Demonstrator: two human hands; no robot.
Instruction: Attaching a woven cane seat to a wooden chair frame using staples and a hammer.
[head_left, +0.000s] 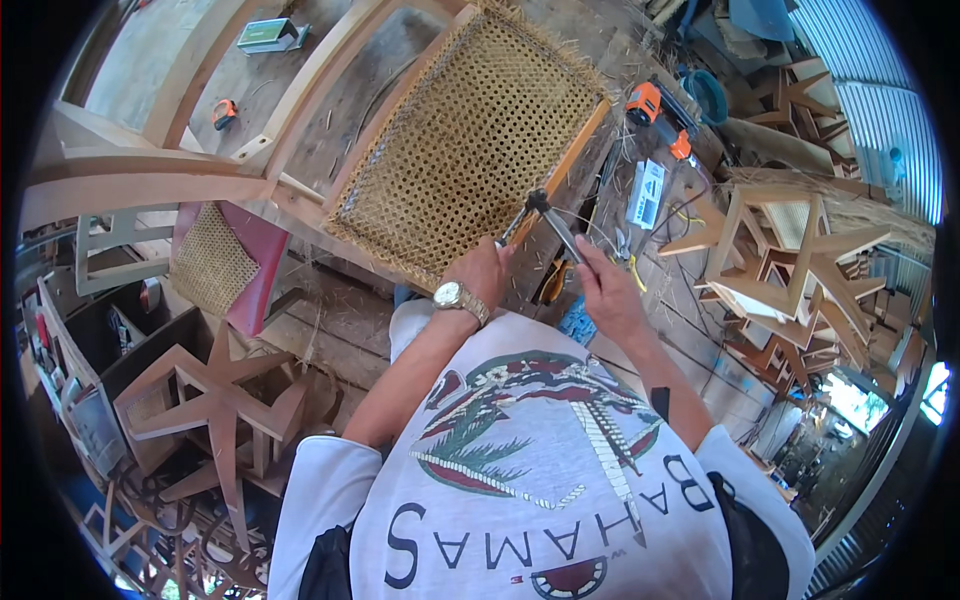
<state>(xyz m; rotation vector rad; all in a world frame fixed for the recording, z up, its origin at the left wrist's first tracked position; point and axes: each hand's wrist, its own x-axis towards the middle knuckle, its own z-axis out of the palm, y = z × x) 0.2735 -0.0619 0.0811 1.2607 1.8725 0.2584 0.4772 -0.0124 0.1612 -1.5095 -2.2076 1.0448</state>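
A woven cane panel (460, 130) in a wooden frame lies on the workbench, with frayed strands along its edges. My left hand (476, 272), wearing a metal watch, is closed on a narrow metal tool (517, 228) at the panel's lower right edge; its exact kind is unclear. My right hand (610, 295) grips a hammer, its dark head (538, 202) touching or very close to the top of that tool. Orange-and-black handles (552, 285) lie just below, between my hands. Pliers with yellow handles (630, 265) are beside my right hand.
An orange nail gun (645, 105), a small box (645, 195) and a blue bucket (705, 95) sit rightward. A tape measure (225, 112) lies upper left. Star-shaped wooden frames are stacked right (800, 260) and lower left (200, 390). A red cushioned piece (260, 250) is left.
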